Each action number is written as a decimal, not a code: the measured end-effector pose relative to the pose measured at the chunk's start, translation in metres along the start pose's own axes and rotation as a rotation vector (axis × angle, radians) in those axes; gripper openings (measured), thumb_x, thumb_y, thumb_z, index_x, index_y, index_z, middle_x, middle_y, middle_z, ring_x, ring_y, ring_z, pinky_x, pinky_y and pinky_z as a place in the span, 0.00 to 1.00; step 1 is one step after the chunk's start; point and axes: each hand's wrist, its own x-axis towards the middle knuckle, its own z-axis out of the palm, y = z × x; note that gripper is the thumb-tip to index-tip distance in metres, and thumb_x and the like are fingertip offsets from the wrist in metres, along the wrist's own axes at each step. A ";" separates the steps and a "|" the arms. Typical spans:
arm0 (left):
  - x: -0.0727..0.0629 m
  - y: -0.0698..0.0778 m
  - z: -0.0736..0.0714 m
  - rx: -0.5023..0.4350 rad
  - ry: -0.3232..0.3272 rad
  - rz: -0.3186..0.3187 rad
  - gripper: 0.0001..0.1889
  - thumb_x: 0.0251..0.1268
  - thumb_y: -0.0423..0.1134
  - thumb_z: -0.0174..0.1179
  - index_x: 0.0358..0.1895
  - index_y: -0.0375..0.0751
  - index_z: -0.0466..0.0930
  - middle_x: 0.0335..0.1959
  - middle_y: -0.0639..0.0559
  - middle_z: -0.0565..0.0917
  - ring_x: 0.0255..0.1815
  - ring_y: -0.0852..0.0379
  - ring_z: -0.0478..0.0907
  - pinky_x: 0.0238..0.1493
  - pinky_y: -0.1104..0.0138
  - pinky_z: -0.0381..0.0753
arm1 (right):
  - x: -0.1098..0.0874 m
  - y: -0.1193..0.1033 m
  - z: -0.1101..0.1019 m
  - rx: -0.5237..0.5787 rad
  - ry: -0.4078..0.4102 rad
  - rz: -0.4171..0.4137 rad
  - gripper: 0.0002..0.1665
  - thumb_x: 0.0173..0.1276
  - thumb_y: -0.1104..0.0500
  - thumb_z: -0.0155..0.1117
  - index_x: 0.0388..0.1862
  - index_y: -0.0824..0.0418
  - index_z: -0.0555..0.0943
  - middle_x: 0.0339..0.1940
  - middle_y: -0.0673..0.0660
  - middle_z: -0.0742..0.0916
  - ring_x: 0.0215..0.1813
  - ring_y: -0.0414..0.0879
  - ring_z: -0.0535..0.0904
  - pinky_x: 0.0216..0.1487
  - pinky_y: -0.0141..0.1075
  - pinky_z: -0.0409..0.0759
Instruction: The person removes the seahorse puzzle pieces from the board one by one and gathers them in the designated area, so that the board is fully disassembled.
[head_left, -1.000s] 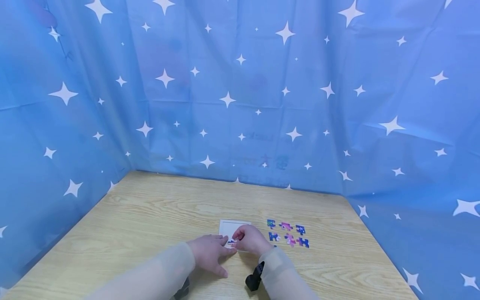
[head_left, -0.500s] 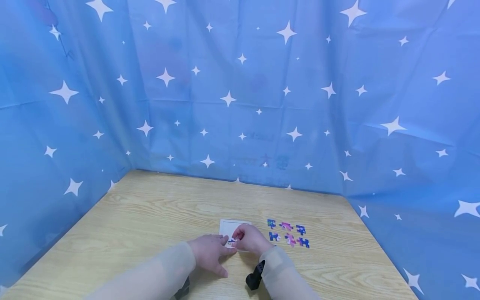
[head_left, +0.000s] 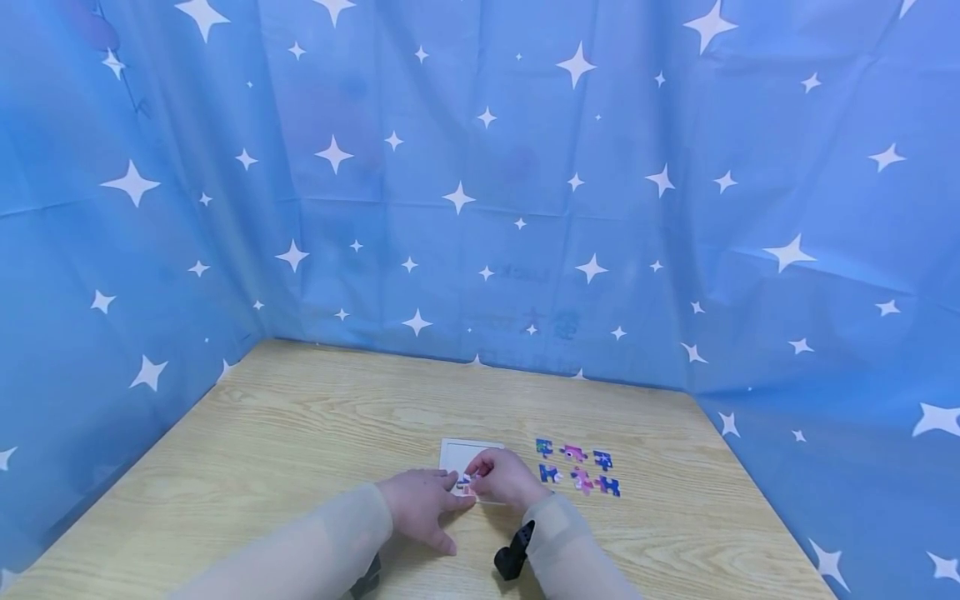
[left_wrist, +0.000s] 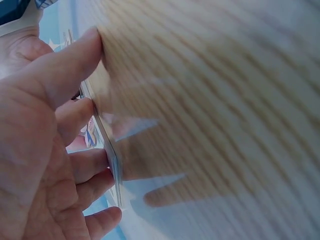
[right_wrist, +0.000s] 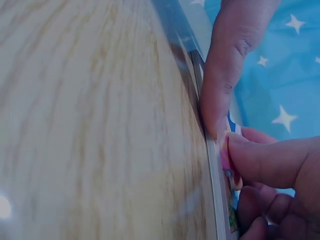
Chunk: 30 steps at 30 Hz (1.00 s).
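A white puzzle board (head_left: 459, 452) lies flat on the table in front of both hands. My left hand (head_left: 420, 504) rests on the board's left and near edges, its fingers extended. In the left wrist view several fingertips touch the board's edge (left_wrist: 114, 167). My right hand (head_left: 504, 479) bends over the board's near part, and its thumb and a finger pinch a small pink puzzle piece (right_wrist: 226, 156) at the board's surface. A left-hand finger presses on the board just beside that piece. Blue and pink printed bits show between the hands; the fingers cover much of them.
Several loose blue and pink puzzle pieces (head_left: 582, 479) lie in rows right of the board. The wooden table (head_left: 315, 433) meets a blue star-patterned curtain (head_left: 450, 250) at the back and sides. A black wrist camera (head_left: 513, 553) sits under the right wrist.
Both hands stay nearly in place. The right fingers shift only slightly at the board, and a little more of the pink print now shows between the hands.
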 end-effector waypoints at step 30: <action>0.000 0.000 -0.001 -0.015 -0.015 -0.009 0.36 0.54 0.68 0.60 0.69 0.67 0.68 0.70 0.48 0.67 0.70 0.47 0.64 0.66 0.55 0.67 | -0.003 0.003 -0.011 0.088 -0.056 0.005 0.07 0.63 0.67 0.64 0.40 0.61 0.85 0.31 0.54 0.84 0.35 0.46 0.79 0.35 0.36 0.75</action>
